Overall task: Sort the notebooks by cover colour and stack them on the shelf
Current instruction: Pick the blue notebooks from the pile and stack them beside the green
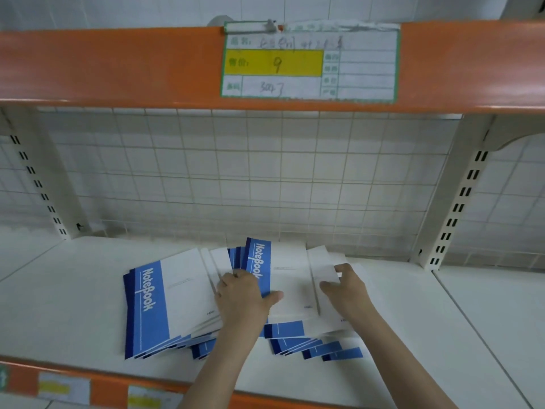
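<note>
Head view: blue-and-white notebooks (165, 302) lie fanned out in a loose spread across the middle of the white shelf (73, 290), covers up, "NoteBook" printed along each blue spine band. 1 notebook (283, 278) sits on top at the centre of the spread. Left hand (241, 296) rests on the overlap between the left group and that top notebook, fingers curled over the page edges, thumb pressing flat on the white cover. Right hand (348, 290) pinches the corner of a white cover at the right side of the spread. Behind stands a white wire grid (236, 172). Overhead, the orange shelf rail (118, 66) carries a price label (309, 62) marked 9.
</note>
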